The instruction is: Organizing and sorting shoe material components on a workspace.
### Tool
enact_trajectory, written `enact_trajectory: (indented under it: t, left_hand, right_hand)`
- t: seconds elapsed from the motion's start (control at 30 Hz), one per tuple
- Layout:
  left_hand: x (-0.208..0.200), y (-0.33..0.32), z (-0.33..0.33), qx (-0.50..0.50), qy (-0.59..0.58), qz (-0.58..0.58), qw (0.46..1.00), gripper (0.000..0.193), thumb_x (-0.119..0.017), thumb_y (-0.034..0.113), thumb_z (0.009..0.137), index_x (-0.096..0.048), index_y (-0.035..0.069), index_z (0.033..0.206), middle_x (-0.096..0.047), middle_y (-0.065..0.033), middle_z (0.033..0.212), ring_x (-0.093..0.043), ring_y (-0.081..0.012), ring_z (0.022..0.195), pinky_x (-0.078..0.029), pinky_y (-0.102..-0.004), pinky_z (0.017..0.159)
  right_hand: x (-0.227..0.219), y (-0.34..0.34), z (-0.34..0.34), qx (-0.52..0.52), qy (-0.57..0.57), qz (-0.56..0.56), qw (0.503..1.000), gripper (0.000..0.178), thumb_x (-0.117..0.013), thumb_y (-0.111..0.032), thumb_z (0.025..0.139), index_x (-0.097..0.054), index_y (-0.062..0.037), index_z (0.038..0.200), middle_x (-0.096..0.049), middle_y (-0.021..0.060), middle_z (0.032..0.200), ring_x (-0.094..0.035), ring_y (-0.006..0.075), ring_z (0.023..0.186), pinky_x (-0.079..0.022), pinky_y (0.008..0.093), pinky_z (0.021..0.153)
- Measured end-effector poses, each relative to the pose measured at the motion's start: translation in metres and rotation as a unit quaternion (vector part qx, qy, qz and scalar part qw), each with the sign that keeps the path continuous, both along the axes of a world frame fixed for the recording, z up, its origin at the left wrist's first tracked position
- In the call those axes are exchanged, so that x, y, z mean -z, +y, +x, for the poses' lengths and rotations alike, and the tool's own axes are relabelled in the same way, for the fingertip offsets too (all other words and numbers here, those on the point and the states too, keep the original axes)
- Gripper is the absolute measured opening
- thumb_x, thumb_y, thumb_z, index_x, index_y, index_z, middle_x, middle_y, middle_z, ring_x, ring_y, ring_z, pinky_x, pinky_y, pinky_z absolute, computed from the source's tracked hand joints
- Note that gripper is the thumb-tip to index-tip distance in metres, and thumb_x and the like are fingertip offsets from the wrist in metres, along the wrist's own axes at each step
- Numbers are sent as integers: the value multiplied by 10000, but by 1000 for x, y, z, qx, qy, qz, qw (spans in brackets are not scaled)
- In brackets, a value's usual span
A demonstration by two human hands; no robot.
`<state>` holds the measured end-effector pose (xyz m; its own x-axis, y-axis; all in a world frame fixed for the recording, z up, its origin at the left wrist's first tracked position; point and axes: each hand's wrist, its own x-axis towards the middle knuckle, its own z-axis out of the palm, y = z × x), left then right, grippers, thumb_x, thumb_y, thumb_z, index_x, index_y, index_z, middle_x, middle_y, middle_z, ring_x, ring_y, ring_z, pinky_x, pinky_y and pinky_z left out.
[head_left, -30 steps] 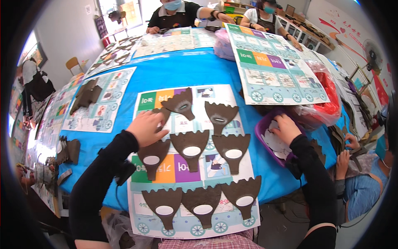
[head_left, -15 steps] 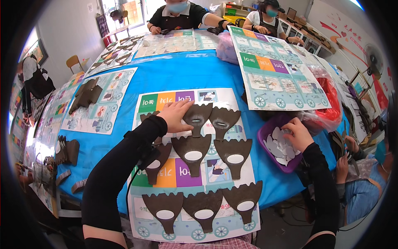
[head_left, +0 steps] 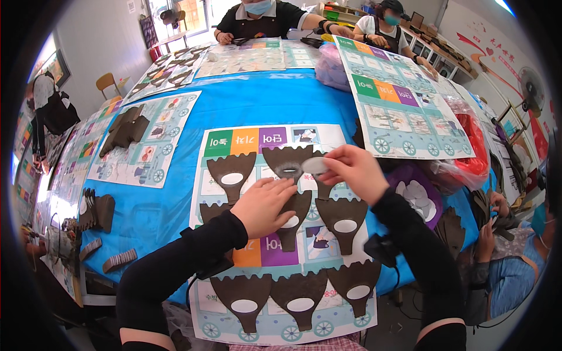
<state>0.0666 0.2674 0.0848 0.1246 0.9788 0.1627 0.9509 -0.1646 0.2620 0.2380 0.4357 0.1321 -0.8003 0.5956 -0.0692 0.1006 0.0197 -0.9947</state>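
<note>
Several dark brown fan-shaped pieces with scalloped edges lie in rows on a printed sheet (head_left: 205, 313). Many bear a white oval, like the front-row piece (head_left: 222, 284). The far middle fan piece (head_left: 281, 155) shows a small pale slit with a whitish smear around it. Just right of that slit, my right hand (head_left: 358, 174) pinches a loose white oval patch (head_left: 314, 166) between thumb and fingers. My left hand (head_left: 264, 206) lies flat over the middle-row pieces, fingers stretched out and holding nothing. The far right fan piece is partly hidden behind my right hand.
A purple basket (head_left: 437, 217) of white ovals stands at the right, with brown pieces (head_left: 449, 229) beside it. Another printed sheet (head_left: 404, 120) overhangs a red bag (head_left: 471, 137). Striped strips (head_left: 119, 260) lie at left. Co-workers (head_left: 263, 23) sit across the blue table (head_left: 252, 96).
My right hand has left the purple basket and come over the fan pieces with a white oval. My left hand has moved nearer, off the far row. The view has shifted slightly.
</note>
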Motion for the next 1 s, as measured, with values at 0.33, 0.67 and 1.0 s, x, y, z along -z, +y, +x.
enact_trajectory:
  t: [0.33, 0.67, 1.0]
  left_hand:
    - [0, 5, -18, 71, -49, -58, 995, 623, -611, 328, 855, -433, -61, 1308, -446, -221, 1381, -438, -335, 1275, -322, -392, 1088]
    - [3, 4, -21, 86, -54, -34, 994, 628, -624, 327, 830, -456, -92, 1266, -473, -254, 1335, -459, -338, 1255, -327, -387, 1086]
    - [-1, 5, -21, 87, -48, -64, 993, 648, -618, 322, 842, -418, -65, 1322, -424, -233, 1394, -424, -340, 1286, -308, -390, 1102]
  right_hand:
    - [71, 32, -56, 2, -150, 147, 978, 264, -699, -238, 849, -678, 25, 870, -647, 32, 727, -584, 80, 648, -465, 232, 595]
    - [78, 39, -64, -7, -181, 235, 955, 298, -703, -304, 792, -742, -10, 829, -668, 110, 620, -631, 165, 551, -499, 307, 572]
    - [81, 38, -68, 9, -221, 258, 940, 268, -703, -320, 765, -755, -57, 767, -667, 96, 608, -654, 210, 579, -528, 337, 633]
